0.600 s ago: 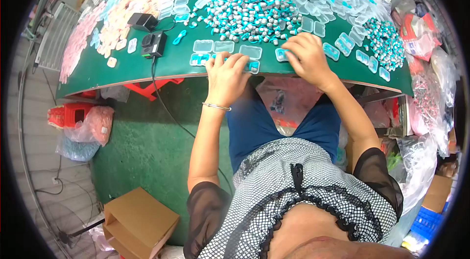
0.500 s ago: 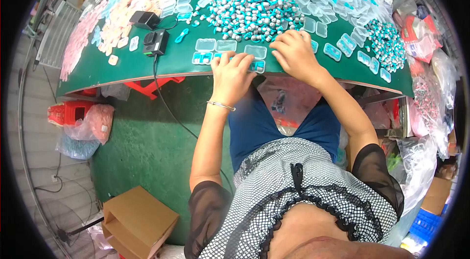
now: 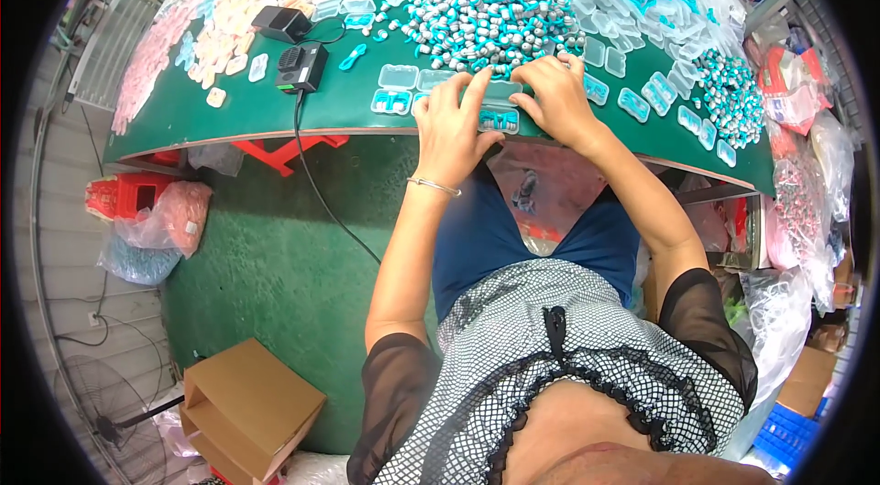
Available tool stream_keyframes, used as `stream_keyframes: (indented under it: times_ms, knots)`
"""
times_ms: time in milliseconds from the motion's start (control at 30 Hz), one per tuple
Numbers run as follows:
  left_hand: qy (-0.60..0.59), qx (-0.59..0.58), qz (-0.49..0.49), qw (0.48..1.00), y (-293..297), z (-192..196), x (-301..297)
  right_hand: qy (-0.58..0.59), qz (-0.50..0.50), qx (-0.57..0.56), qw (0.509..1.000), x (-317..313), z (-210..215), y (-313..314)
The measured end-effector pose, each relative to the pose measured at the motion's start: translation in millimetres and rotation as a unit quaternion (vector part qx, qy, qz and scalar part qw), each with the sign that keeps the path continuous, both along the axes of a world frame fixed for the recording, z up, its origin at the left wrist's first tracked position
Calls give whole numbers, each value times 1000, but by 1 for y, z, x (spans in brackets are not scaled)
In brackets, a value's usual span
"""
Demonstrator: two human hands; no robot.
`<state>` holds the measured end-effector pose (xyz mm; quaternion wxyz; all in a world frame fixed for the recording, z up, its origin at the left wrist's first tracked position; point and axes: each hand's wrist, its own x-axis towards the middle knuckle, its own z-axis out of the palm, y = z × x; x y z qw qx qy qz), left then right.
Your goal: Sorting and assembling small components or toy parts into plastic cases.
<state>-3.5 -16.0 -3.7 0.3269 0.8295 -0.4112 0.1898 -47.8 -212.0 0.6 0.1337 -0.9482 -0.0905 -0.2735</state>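
Small clear case, teal contents, at table edge

— Where did the small clear plastic case lie?
— At the near edge of the green-topped table, between the left hand and the right hand, both touching it.
— And behind it?
— The heap of small grey and teal pieces sat just beyond the hands.
— To the left?
— Two more clear cases, then the black boxy device farther left, its cable hanging off the table edge.
— Below?
— The brown cardboard box stood on the floor, left of the person.
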Motion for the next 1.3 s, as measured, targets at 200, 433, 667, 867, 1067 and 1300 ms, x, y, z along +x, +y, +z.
stream_keyframes:
  times_ms: [200, 433, 667, 867, 1067, 1300]
  knots:
    - [-48, 41, -45, 997, 4, -3, 10, 57, 145, 65, 986, -15, 8, -3]
    - [-57, 18, -64, 996, 0, 0, 10, 16, 114, 28, 993, -19, -4, 0]
    - [-45, -17, -88, 995, 5, -5, 8, -2, 137, 104, 985, -21, -2, 4]
    - [-39, -20, 2, 999, 10, -1, -1, -24, 110, 34, 993, -20, 1, -3]
    - [-21, 5, 57, 998, 37, -5, 12, -57, 58, -34, 996, -23, -4, -16]
    - [32, -43, -66, 996, 12, 0, -5, -20, 144, 75, 987, -29, 11, 4]
